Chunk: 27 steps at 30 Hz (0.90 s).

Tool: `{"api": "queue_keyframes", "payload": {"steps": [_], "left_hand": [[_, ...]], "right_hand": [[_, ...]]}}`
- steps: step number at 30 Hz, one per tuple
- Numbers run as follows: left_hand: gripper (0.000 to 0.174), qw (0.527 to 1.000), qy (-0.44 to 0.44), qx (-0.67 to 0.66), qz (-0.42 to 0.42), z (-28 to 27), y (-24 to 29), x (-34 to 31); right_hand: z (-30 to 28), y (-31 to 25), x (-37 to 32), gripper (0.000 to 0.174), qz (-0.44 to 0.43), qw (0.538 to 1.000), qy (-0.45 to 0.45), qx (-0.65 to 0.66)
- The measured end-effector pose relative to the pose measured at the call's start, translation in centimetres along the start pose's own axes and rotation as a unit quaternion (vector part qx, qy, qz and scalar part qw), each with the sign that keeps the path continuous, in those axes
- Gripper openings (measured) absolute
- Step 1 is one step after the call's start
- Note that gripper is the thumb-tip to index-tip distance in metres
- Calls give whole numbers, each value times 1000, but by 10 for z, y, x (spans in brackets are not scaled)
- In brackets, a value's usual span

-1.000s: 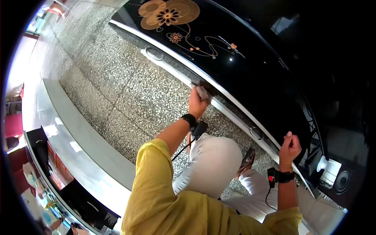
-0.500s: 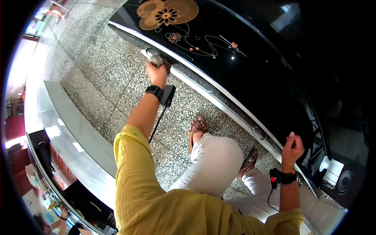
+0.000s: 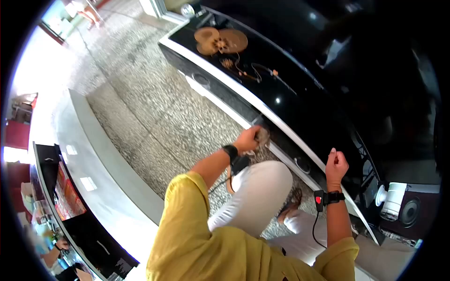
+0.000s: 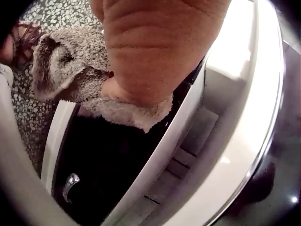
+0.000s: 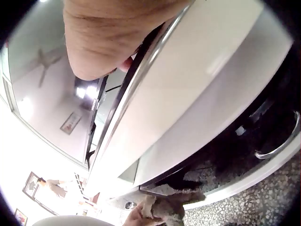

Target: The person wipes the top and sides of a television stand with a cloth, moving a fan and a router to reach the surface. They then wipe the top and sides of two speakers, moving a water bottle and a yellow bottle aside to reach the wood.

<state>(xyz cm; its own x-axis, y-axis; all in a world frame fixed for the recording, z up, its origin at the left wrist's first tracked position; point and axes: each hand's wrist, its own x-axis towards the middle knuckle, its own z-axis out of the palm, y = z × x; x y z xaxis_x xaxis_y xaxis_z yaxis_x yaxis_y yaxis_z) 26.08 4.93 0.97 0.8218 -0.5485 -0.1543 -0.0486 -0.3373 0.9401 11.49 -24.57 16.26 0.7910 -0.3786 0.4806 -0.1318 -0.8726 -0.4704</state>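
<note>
At the drawer front (image 3: 287, 143), likely mid-wipe, gripping the bunched cloth (image 4: 87, 49) in the left hand (image 3: 246, 139), with the right hand (image 3: 336, 167) loosely curled, seemingly empty; probably needs steady contact, easing round the handle (image 4: 71, 182).

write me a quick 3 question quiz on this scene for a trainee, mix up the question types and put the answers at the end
1. Multiple choice: what colour is the fluffy cloth gripped by the left hand?
A) bright red
B) grey-brown
C) dark blue

2. True or false: the right hand also grips a cloth.

3. Fill in the blank: the curved metal handle is on the ____ of the cabinet, not its top.

Key: 1 B; 2 false; 3 front
</note>
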Motion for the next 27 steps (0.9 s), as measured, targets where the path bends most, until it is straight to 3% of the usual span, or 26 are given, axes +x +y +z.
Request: {"api": "queue_keyframes", "payload": {"steps": [3, 7, 9, 11, 13, 16, 19, 20, 22, 23, 25, 26, 27], "left_hand": [[46, 993, 76, -66, -54, -19, 12, -23], [51, 989, 111, -76, -58, -64, -2, -76], [56, 983, 150, -95, -54, -83, 26, -115], [46, 965, 145, -197, -90, -94, 62, -150], [42, 966, 168, -162, -111, -100, 94, -175], [38, 971, 149, -182, -49, -101, 102, -181], [36, 987, 112, -109, 27, -96, 156, -182], [36, 989, 99, -101, 37, -91, 173, -180], [37, 988, 59, -102, 100, -77, 217, -179], [36, 987, 42, -102, 117, -67, 238, -180], [38, 977, 45, -94, 189, -40, 257, -175], [41, 970, 9, -140, 201, -25, 264, -173], [42, 975, -32, -92, 198, -16, 272, -174]], "right_hand": [[3, -4, 0, 35, 10, 1000, 7, 27], [5, -2, 0, 34, 22, 999, 22, 24], [4, -7, 1, 35, 24, 998, 32, 40], [3, -5, -1, 37, 19, 998, 37, 47], [3, -4, -1, 39, 25, 996, 30, 78], [1, 7, 3, 37, 26, 994, -5, 108], [4, 16, 8, 31, 116, 960, -61, 247], [-5, 5, 8, 22, 146, 952, -94, 254], [-24, -26, 1, 16, 186, 889, -157, 388], [-38, -47, -4, 21, 194, 857, -200, 435], [-85, -109, -22, 50, 172, 818, -259, 485], [-104, -132, -32, 63, 153, 792, -277, 522], [-119, -148, -44, 78, 144, 766, -286, 558]]}}
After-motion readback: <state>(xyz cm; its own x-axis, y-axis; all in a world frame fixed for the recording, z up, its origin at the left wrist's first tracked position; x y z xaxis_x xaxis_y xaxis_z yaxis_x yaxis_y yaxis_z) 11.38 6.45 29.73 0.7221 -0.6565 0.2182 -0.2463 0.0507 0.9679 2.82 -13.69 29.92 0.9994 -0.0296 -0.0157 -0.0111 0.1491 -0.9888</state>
